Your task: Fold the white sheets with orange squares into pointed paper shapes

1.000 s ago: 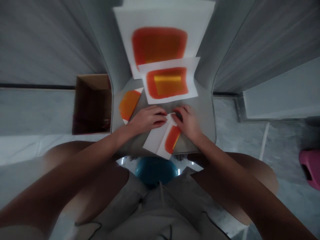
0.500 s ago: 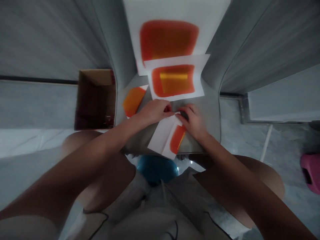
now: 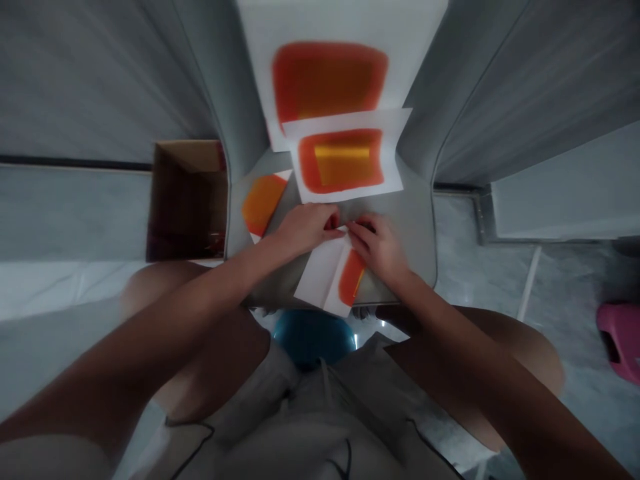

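A creased white paper sheet (image 3: pixel 323 270) with an orange print on its right part lies at the near edge of the grey chair seat (image 3: pixel 419 220). My left hand (image 3: pixel 313 223) pinches its far edge between thumb and curled fingers. Close beside it, my right hand (image 3: pixel 377 243) is closed on the same far edge, fingertips almost meeting the left ones. Beyond the hands stands a bent white sheet (image 3: pixel 345 197) printed with an orange patch and a yellow rectangle. An orange and white folded paper (image 3: pixel 264 203) rests to the left of my left hand.
A large white sheet (image 3: pixel 340 20) with an orange print leans against the chair's back. An open cardboard box (image 3: pixel 187 200) is on the floor at left. Under the seat edge shows a blue rounded thing (image 3: pixel 314 337). Something pink (image 3: pixel 620 340) stands far right.
The view has shifted slightly. My right fingers have drawn in a little along the paper's far edge, closer to the left fingertips. Both hands keep their hold.
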Tool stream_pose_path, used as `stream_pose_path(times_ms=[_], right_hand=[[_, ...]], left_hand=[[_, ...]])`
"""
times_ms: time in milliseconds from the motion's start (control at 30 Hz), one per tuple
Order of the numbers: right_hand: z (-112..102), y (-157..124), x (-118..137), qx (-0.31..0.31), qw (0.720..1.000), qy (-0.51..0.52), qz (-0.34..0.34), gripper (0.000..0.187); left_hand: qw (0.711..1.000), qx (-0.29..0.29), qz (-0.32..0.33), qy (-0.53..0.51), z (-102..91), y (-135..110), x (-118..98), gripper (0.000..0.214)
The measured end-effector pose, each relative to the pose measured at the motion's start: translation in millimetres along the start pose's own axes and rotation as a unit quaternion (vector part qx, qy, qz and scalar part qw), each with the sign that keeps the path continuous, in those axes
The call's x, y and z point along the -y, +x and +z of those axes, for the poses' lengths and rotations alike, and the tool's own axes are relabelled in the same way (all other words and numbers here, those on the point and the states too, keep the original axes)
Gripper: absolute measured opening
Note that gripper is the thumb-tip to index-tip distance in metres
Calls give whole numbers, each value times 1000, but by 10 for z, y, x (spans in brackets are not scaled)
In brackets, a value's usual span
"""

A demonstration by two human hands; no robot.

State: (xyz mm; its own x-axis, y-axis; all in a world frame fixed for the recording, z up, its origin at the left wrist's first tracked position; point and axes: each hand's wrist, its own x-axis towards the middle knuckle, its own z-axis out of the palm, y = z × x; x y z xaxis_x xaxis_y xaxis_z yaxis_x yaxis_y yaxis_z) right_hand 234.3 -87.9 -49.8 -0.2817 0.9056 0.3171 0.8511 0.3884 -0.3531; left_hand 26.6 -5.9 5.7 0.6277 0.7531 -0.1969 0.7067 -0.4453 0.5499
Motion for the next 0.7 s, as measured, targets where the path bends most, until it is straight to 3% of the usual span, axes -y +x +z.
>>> stream_pose_path(times_ms=[333,700], right_hand=[[-41,-43,67,17,999,-42,-19,39],[3,-42,54,-7,1000,-2,-2,41]], left_hand=[[1000,-15,2,-8,32,-45,9,21],[996,-85,8,-1,198,-197,76,23]])
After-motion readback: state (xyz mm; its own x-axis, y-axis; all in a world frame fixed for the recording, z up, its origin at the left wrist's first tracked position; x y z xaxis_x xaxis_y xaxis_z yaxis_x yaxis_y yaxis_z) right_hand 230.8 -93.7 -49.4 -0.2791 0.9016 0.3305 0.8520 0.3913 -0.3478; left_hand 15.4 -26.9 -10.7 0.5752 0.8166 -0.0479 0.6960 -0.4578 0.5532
